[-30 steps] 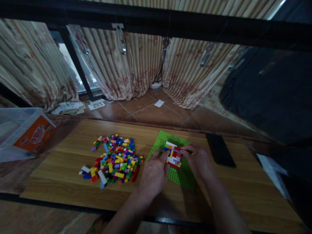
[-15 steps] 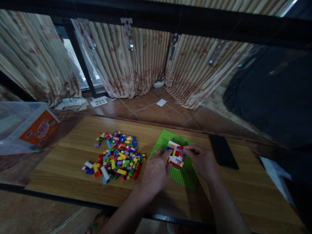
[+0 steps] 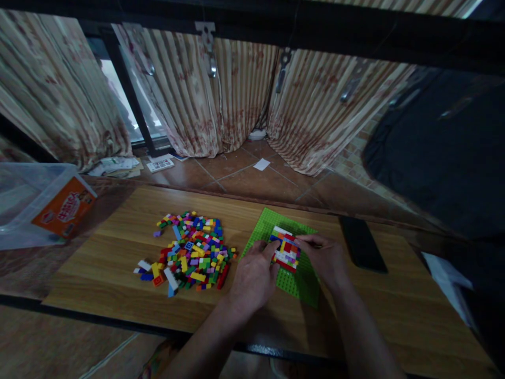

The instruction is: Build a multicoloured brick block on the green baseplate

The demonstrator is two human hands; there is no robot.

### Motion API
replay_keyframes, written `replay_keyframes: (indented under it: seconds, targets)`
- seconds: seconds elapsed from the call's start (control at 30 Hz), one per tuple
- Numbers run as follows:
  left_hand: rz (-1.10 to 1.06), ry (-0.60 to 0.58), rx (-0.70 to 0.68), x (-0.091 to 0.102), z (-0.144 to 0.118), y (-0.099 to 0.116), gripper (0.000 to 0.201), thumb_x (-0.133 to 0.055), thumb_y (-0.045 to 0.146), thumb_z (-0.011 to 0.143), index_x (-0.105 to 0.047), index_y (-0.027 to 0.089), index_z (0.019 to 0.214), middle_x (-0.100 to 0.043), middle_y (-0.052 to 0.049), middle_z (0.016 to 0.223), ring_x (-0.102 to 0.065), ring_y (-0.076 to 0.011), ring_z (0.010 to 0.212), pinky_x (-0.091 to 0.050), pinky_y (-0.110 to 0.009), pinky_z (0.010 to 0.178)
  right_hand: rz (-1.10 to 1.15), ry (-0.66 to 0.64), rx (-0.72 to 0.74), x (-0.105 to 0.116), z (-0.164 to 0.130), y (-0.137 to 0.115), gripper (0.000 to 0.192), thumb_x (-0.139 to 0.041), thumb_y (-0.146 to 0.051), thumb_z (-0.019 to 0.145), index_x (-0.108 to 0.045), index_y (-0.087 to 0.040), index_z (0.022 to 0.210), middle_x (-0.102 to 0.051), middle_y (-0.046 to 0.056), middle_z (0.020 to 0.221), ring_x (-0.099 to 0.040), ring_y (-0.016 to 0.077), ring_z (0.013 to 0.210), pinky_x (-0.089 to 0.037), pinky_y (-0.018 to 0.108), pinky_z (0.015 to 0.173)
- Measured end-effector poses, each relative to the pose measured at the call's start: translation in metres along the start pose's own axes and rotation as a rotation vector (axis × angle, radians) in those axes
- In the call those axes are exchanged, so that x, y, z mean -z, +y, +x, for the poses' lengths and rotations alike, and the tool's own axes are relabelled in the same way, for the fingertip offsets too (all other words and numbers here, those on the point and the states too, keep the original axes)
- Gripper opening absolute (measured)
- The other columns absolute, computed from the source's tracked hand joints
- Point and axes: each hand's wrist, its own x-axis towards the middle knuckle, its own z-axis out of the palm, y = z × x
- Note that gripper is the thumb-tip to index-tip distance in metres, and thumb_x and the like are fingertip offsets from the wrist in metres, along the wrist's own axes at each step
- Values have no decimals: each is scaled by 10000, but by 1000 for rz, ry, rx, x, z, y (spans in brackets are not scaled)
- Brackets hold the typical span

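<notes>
A flat, multicoloured block of toy bricks [image 3: 287, 251] sits on a green studded baseplate [image 3: 299, 284]. At the block's left edge, my left hand [image 3: 253, 275] has its index finger and thumb bent against the bricks, as if gripping that side. My right hand [image 3: 324, 261] is at the upper right edge, thumb and forefinger pinched together against the bricks. Whatever lies between those right fingertips is too small to make out. Red, white, blue, yellow and orange pieces show between the two hands.
Loose bricks [image 3: 195, 252] lie heaped left of the baseplate on the wooden table [image 3: 106, 273]. A black phone [image 3: 363, 245] rests to the right. Beyond the table's left end is a clear plastic bin [image 3: 23, 210] with an orange label. Striped curtains [image 3: 189, 95] hang behind.
The right fingertips have shifted very slightly along the block's upper right edge. My left hand stays in place, and the view has moved a little.
</notes>
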Motion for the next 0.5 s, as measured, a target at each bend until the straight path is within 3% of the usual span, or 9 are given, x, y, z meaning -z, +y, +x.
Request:
replay_keyframes:
  seconds: [0.27,0.5]
  targets:
    - [-3,1,-12,0,0,-1,488,-482,202,894,-471,231,1381,-578,-79,1274,-591,-224,1098,-463,-367,1012,55,-20,-72,1,3,1,227,-764,-406,625,-769,-201,723,-750,66,785,-673,232,750,-509,361,728]
    - [4,-7,-10,-1,1,-1,510,-494,203,897,-454,229,1404,-573,-82,1280,-583,-224,1111,-458,-369,1017,186,-60,-155,1,7,-1,245,-795,-404,570,-757,-189,679,-738,58,696,-647,201,650,-495,330,652]
